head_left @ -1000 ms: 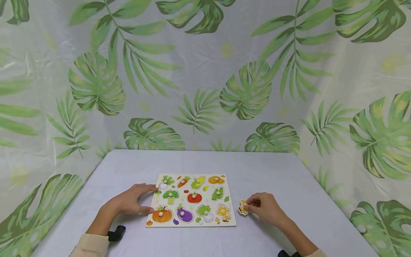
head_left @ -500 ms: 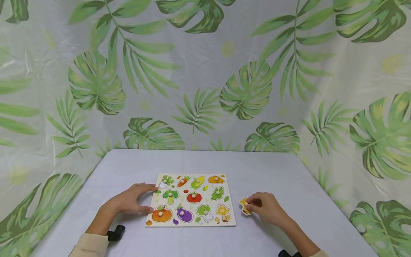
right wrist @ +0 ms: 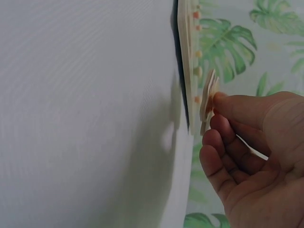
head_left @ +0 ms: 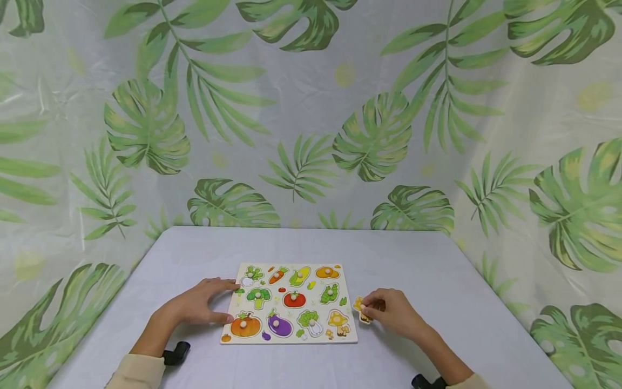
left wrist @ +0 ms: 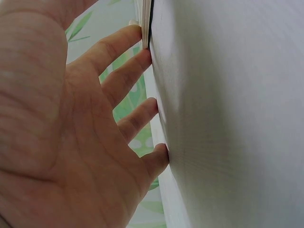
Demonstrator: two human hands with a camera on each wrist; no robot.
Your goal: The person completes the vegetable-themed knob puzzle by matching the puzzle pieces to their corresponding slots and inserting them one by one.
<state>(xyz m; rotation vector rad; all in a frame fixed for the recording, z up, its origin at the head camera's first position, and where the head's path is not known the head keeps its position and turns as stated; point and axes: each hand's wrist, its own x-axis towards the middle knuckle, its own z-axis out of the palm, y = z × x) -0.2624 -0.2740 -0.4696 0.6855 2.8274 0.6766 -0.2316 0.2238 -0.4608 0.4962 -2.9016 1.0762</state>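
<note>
A wooden peg puzzle board [head_left: 311, 313] with vegetable pictures lies on the table. My left hand [head_left: 206, 302] rests at its left edge, fingers spread and fairly straight. In the left wrist view, fingertips [left wrist: 135, 33] touch the board's edge. My right hand [head_left: 396, 312] pinches a mushroom puzzle piece [head_left: 362, 310] between thumb and fingers, just right of the board. The right wrist view shows the piece [right wrist: 207, 99] held on edge, off the table. At the board's lower right is the mushroom spot [head_left: 338, 321], with no knob on it.
Knobbed pieces sit in the board, among them a pumpkin [head_left: 245, 326], an eggplant [head_left: 279, 325], a tomato [head_left: 294, 300] and a broccoli [head_left: 258, 297]. A white cloth covers the table [head_left: 311, 246]. A leaf-patterned curtain [head_left: 311, 119] stands behind and at both sides.
My right hand has moved a little left toward the board with the mushroom piece, whose tilt has shifted. The left hand and the board have stayed in place.
</note>
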